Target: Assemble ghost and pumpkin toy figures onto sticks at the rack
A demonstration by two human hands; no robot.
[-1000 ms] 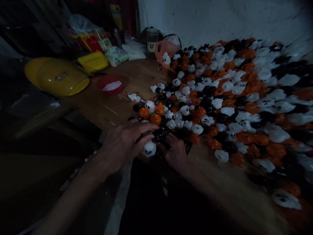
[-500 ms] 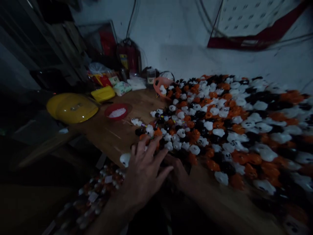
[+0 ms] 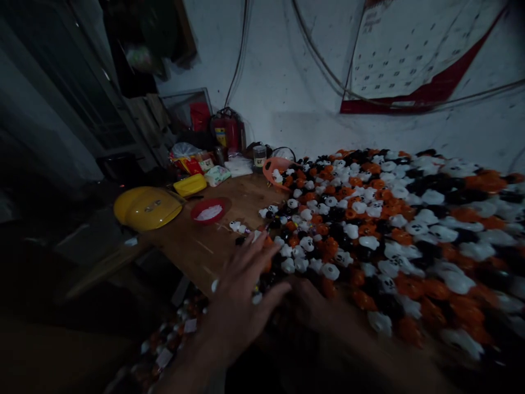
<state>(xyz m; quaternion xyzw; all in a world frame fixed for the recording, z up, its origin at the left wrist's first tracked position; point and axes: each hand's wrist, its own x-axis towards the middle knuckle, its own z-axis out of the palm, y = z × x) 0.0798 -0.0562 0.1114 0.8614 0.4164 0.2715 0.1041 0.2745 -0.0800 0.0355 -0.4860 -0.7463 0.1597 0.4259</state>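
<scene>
My left hand is over the table's near edge, back of the hand up, fingers apart and stretched toward the small figures at the left end of the pile. My right hand is just to its right, dark and blurred, its fingers hidden in shadow. A large pile of white, orange and black Halloween figures covers the right side of the wooden table. Several small white figures lie at the pile's left end. An orange basket touches the pile's back edge.
A red bowl with white bits stands left of the pile. Beyond it are a yellow container, a yellow helmet-like object, packets and a jar. More figures lie below the table's edge. A calendar hangs on the wall.
The view has tilted up, so the table and pile sit lower in the picture. My left hand's fingers remain spread, and my right hand is dimmer and more blurred.
</scene>
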